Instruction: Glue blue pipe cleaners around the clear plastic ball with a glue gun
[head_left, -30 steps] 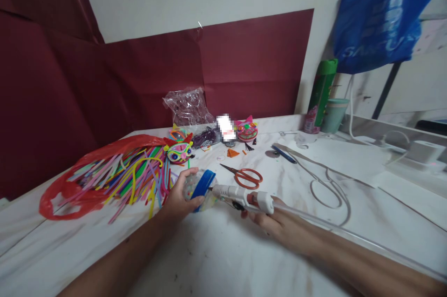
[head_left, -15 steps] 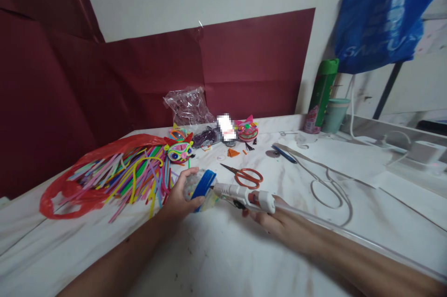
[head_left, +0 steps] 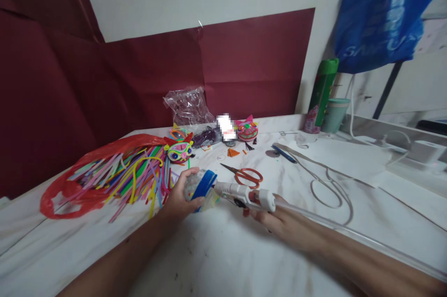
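A rounded, see-through object with a blue band point(head_left: 203, 185) is gripped in my left hand point(head_left: 180, 193), fingers over its top and thumb along its lower side. My right hand point(head_left: 270, 219) is wrapped round a white hot glue gun point(head_left: 240, 192), its nozzle touching or very close to the blue band. From the gun's back a long clear glue stick point(head_left: 324, 219) runs along my right forearm. Orange-handled scissors point(head_left: 248, 177) lie just beyond the gun. A colourful animal-face craft point(head_left: 179, 151) with red horns sits past my left hand.
Many pipe cleaners point(head_left: 129, 173) spill from a red plastic bag point(head_left: 52, 204) on the left. A pink craft face point(head_left: 247, 129) stands at the back. On the right are a blue-handled cutter point(head_left: 284, 153), a looped cable point(head_left: 328, 194), a green spray can point(head_left: 321, 97) and a cup point(head_left: 335, 115).
Hardly anything differs. The glue gun and my right hand have shifted very slightly; both hands keep their hold.
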{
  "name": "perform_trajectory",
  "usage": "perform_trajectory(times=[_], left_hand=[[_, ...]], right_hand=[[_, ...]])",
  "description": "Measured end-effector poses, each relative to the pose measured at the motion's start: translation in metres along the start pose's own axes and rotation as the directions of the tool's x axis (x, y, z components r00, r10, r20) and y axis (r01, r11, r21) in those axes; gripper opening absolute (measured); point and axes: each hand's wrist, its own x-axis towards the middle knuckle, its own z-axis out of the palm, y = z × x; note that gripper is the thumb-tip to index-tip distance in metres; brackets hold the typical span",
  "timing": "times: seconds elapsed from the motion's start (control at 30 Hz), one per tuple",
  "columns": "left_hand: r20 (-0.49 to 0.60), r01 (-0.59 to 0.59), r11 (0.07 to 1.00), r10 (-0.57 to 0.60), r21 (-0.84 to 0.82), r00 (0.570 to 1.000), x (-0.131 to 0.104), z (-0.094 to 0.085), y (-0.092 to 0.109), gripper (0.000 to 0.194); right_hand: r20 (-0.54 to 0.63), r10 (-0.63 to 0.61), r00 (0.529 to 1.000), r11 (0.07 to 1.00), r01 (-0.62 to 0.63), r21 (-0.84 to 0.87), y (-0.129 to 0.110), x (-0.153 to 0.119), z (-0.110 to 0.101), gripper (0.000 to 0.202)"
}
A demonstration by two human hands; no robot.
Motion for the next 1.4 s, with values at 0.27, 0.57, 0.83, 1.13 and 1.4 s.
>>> perform_trajectory(times=[0.27, 0.57, 0.83, 1.13, 1.4], left_hand=[[0.003, 0.005, 1.000, -0.005, -0.002, 1.000, 0.000, 0.001, 0.000, 0.068], [0.021, -0.005, 1.000, 0.005, 0.029, 1.000, 0.002, -0.002, -0.001, 0.068], [0.018, 0.020, 1.000, -0.020, 0.002, 1.000, 0.002, -0.001, -0.002, 0.072], [0.039, 0.007, 1.000, -0.007, -0.011, 0.999, 0.001, -0.001, -0.001, 0.071], [0.036, 0.034, 0.998, -0.032, -0.051, 0.999, 0.001, 0.000, -0.003, 0.075]], right_hand=[[0.025, -0.021, 0.999, 1.000, 0.021, 0.019, -0.007, 0.001, -0.003, 0.019], [0.016, -0.041, 0.999, 0.999, 0.041, 0.003, -0.007, 0.001, 0.001, 0.018], [0.000, 0.019, 1.000, 0.999, -0.019, -0.043, -0.003, 0.000, 0.000, 0.026], [-0.036, 0.023, 0.999, 0.998, -0.025, -0.051, 0.008, 0.003, -0.001, 0.026], [-0.019, 0.016, 1.000, 0.998, -0.017, -0.066, 0.005, 0.002, -0.003, 0.026]])
